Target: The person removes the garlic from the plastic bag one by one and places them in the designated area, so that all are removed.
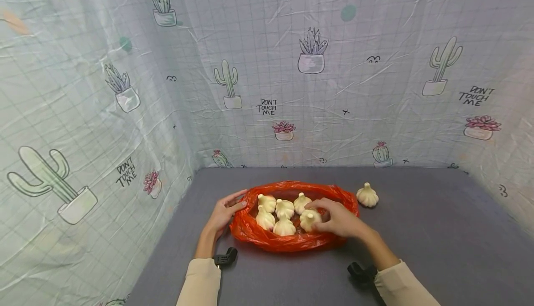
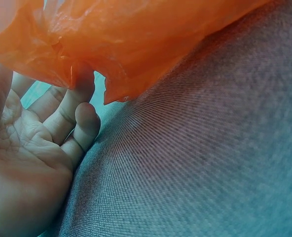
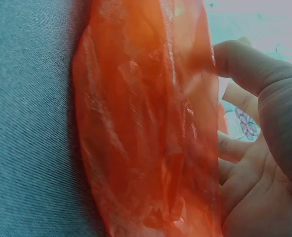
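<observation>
A red plastic bag (image 1: 288, 243) lies wide open on the table with several garlic bulbs (image 1: 285, 208) inside. My left hand (image 1: 223, 214) holds the bag's left rim, thumb over the edge. In the left wrist view, the fingers (image 2: 62, 111) touch the orange-looking plastic (image 2: 136, 44) from outside. Reaching in over the right side, my right hand (image 1: 340, 220) grips a garlic bulb (image 1: 309, 221) between thumb and fingers. The bag's wall (image 3: 146, 123) hides that bulb and the fingertips in the right wrist view, where the thumb (image 3: 254, 64) shows above the rim.
One more garlic bulb (image 1: 367, 195) stands on the grey table (image 1: 421, 236), just right of the bag. A cactus-printed sheet (image 1: 267, 65) hangs behind the table and along its left side. Black wrist devices (image 1: 225, 257) sit on both wrists.
</observation>
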